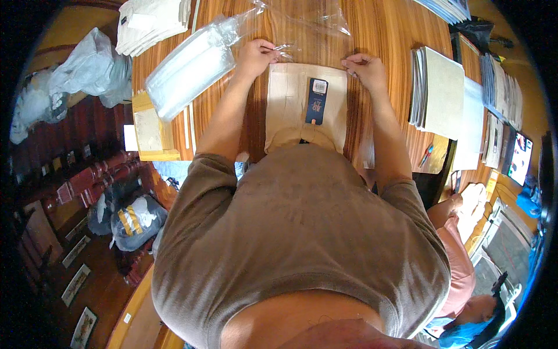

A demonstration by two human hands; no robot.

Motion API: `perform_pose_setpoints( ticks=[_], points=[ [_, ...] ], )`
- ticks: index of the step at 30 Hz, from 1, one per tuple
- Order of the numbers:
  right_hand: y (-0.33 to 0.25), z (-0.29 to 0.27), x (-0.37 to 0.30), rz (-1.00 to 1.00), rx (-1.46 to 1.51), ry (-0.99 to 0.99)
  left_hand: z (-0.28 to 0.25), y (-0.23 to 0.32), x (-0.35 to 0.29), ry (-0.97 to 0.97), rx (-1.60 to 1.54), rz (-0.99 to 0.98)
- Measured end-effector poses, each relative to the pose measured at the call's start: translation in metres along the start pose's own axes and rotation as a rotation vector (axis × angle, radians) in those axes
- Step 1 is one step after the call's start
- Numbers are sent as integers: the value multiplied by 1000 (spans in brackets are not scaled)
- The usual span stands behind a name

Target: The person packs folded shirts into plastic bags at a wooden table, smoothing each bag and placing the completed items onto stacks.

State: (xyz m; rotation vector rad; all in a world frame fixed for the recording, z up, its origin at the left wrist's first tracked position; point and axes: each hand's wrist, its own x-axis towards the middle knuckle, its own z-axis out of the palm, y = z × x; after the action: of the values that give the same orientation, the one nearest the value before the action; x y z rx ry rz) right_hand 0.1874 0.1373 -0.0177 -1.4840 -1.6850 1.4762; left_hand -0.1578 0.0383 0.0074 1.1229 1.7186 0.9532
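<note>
A folded beige garment (282, 102), probably trousers, lies on the wooden table right in front of me. On it rests a dark blue hang tag (316, 110) with a white label. Just beyond its far left corner, my left hand (256, 58) is closed in a pinch on thin clear plastic. My right hand (369, 71) pinches at the far right corner, its fingertips together. A clear plastic bag (311, 17) stretches away over the table between and beyond my hands; its edges are hard to see.
Left of my left arm lies a stack of clear plastic bags (192, 67). Folded garments (152, 26) are piled at the far left, and another pile (439, 87) stands on the right, near a pen (426, 156). Another person (456, 256) works at the lower right.
</note>
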Motion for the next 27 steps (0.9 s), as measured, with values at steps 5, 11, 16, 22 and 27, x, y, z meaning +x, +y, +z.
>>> perform_pose_setpoints(
  ticks=[5, 11, 16, 22, 27],
  points=[
    [-2, -2, -14, 57, 45, -128, -7, -8, 0, -109, -20, -68],
    [-27, 0, -23, 299, 172, -167, -4, -15, -8, -53, -4, 65],
    [-26, 2, -37, 383, 334, -161, -4, -18, -20, -62, -207, -204],
    [-25, 9, -61, 318, 275, -139, -17, -10, -46, -117, -302, -325],
    [-28, 9, -68, 242, 178, -170, -17, -29, -58, -101, -500, -284]
  ],
)
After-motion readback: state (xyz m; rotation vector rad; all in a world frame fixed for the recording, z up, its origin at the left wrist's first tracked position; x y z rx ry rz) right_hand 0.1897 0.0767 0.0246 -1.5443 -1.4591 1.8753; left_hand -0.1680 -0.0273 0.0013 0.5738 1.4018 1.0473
